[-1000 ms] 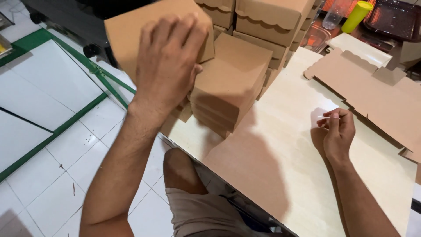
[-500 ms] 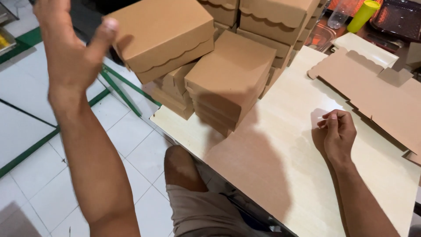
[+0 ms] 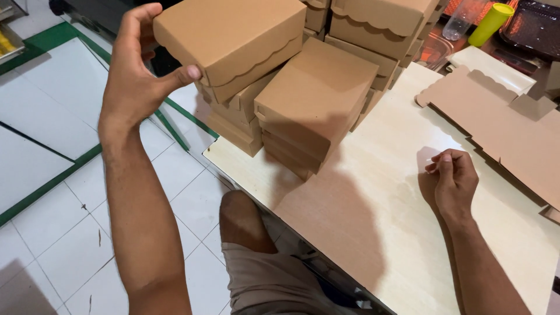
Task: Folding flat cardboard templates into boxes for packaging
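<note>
— Brown cardboard everywhere. What has the left hand [image 3: 137, 76] got?

— A closed kraft box [image 3: 230, 41] with a scalloped flap edge. Thumb pressed on the near side face, fingers round the far left end. The box sits tilted on top of the left stack of boxes [image 3: 236, 119], at the far left corner of the surface [image 3: 373, 233].

— And the right hand [image 3: 452, 181]?

— Resting on the pale wood surface, near right. Fingers curled in loosely, thumb against forefinger; whether it pinches anything, cannot tell.

— What is around them?

— A second stack of boxes [image 3: 318, 105] just right of the first, touching it. More boxes piled behind [image 3: 379, 26]. Flat unfolded box blanks [image 3: 501, 128] lie far right, beyond the right hand. A yellow cup [image 3: 490, 23] and a clear bottle [image 3: 461, 20] stand at the far edge. White floor tiles [image 3: 64, 233] with green strips on the left; bare knee [image 3: 242, 213] below the surface edge.
</note>
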